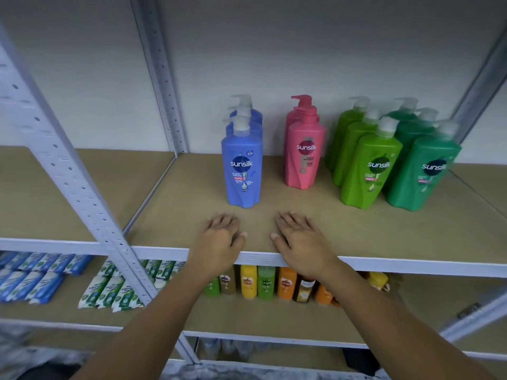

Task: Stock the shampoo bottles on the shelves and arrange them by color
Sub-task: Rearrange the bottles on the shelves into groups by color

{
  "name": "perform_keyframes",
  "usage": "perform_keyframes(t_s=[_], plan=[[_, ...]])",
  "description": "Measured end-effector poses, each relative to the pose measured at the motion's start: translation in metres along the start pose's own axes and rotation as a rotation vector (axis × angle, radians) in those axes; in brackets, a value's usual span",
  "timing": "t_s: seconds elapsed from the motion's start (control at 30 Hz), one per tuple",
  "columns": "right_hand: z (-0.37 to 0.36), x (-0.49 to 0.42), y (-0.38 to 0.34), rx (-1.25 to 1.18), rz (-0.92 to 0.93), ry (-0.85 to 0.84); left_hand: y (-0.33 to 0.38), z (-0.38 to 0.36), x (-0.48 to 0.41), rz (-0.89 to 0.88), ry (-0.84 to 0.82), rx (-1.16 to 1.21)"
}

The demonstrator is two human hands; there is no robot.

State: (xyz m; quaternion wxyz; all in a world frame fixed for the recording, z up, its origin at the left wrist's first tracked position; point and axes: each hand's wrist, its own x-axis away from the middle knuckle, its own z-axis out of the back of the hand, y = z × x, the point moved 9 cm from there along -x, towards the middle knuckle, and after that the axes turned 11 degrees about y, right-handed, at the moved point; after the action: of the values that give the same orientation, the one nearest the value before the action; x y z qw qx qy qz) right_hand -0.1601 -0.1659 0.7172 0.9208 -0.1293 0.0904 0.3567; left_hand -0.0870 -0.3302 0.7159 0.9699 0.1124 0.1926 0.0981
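Observation:
On the brown shelf board (274,204) stand pump shampoo bottles in rows running front to back. From left to right they are a blue row (242,171), a pink row (304,157), a light green row (369,168) and a dark green row (422,174). My left hand (220,237) lies flat on the board in front of the blue row, fingers apart and holding nothing. Palm down beside it, my right hand (297,239) rests empty below the pink row. Neither hand touches a bottle.
A white perforated upright (68,171) slants across the left. The shelf below holds small yellow, green and orange bottles (263,282) and flat blue and green packets (41,278). The top shelf's left bay (68,187) has bare board.

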Motion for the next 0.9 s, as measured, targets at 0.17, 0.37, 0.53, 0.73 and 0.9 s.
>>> perform_keyframes(t_s=[0.17, 0.37, 0.53, 0.73, 0.9], plan=[[0.018, 0.043, 0.009, -0.028, 0.088, -0.034, 0.042, 0.006, 0.034, 0.023, 0.004, 0.036], [0.044, 0.12, 0.043, -0.117, 0.209, -0.073, 0.103, 0.001, 0.094, 0.15, 0.048, 0.118], [0.03, 0.189, 0.073, -0.174, 0.217, -0.208, 0.136, -0.037, 0.161, 0.246, -0.078, 0.128], [-0.005, 0.241, 0.084, -0.173, 0.17, -0.343, 0.146, -0.075, 0.216, 0.35, -0.25, 0.123], [-0.046, 0.26, 0.082, -0.226, 0.062, -0.392, 0.128, -0.112, 0.234, 0.315, -0.385, 0.137]])
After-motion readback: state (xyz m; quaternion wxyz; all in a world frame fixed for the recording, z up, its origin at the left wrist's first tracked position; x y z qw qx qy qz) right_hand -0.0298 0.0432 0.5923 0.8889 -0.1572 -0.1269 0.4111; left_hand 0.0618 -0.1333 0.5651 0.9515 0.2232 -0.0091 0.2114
